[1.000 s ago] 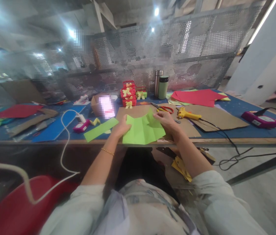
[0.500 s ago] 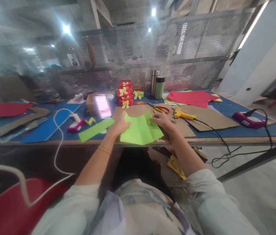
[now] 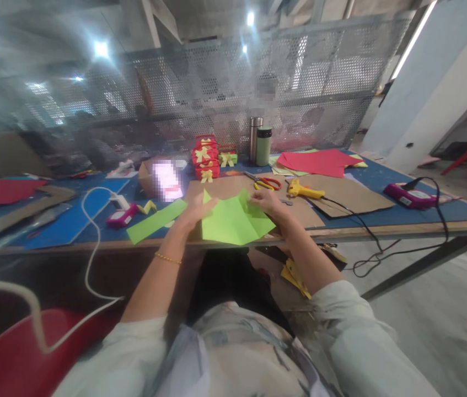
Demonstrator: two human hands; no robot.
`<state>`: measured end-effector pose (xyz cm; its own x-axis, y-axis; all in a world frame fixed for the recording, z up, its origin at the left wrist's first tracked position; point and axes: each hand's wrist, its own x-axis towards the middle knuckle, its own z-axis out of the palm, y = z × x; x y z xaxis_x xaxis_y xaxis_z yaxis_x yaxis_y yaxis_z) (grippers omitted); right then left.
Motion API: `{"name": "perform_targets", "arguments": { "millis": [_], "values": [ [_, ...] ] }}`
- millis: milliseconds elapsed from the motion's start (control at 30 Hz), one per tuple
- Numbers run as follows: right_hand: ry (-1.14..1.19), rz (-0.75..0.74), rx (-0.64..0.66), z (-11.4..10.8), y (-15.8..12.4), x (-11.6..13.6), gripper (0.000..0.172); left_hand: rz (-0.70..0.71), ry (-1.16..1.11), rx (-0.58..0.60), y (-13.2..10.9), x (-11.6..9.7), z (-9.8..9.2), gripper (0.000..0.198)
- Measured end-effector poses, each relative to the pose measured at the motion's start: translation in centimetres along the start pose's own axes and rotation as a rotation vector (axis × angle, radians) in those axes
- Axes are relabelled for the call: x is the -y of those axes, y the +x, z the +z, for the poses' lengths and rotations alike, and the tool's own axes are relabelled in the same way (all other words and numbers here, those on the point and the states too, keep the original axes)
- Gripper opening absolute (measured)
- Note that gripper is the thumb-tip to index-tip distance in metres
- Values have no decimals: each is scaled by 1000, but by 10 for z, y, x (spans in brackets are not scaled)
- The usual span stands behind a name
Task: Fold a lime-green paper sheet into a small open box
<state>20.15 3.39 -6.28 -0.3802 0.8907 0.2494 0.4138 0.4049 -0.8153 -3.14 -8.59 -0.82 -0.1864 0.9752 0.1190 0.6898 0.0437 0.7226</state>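
While a grey perforated metal screen (image 3: 225, 94) stands across the back, a long blue-topped counter (image 3: 372, 179) with a wooden front edge runs before it. On its right half lies a flat brown cardboard sheet (image 3: 357, 197), with red paper sheets (image 3: 316, 161) behind. At the near edge is a creased bright green paper sheet (image 3: 227, 220), held between both hands. The left hand (image 3: 197, 210) grips its left side, thumb over the front (the other fingers are partly hidden); the right hand (image 3: 268, 201) has its fingers drawn narrow, pinching the upper right side. A flat green paper strip (image 3: 156, 221) lies just beside the left hand. Farther back stand stacked red boxes with yellow bows (image 3: 205, 157). Beyond the right hand rest a yellow plastic glue gun (image 3: 306, 190) and metal pliers with red and yellow handles (image 3: 269, 184). A thin gold-coloured bracelet (image 3: 168, 258) circles the left wrist.
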Motion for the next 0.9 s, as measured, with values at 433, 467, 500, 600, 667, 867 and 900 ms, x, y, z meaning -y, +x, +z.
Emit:
{"name": "perform_targets", "arguments": {
  "millis": [433,467,500,600,667,867,900],
  "values": [
    [62,-65,-31,2,-8,5,29,546,703,295,-24,-39,39,37],
    [55,-65,-24,1,-8,5,30,544,720,288,-23,-39,43,38],
    [52,-64,-19,1,-8,6,31,542,728,280,-23,-37,46,38],
    [100,-49,-13,0,-10,10,39,561,722,259,-20,-31,48,39],
    [187,-7,5,1,-14,13,39,578,715,251,-20,-28,48,39],
    [427,63,143,8,-22,22,30,580,675,234,-20,-26,47,38],
    [444,75,166,8,-23,22,30,578,668,238,-20,-26,46,37]
  ]
}}
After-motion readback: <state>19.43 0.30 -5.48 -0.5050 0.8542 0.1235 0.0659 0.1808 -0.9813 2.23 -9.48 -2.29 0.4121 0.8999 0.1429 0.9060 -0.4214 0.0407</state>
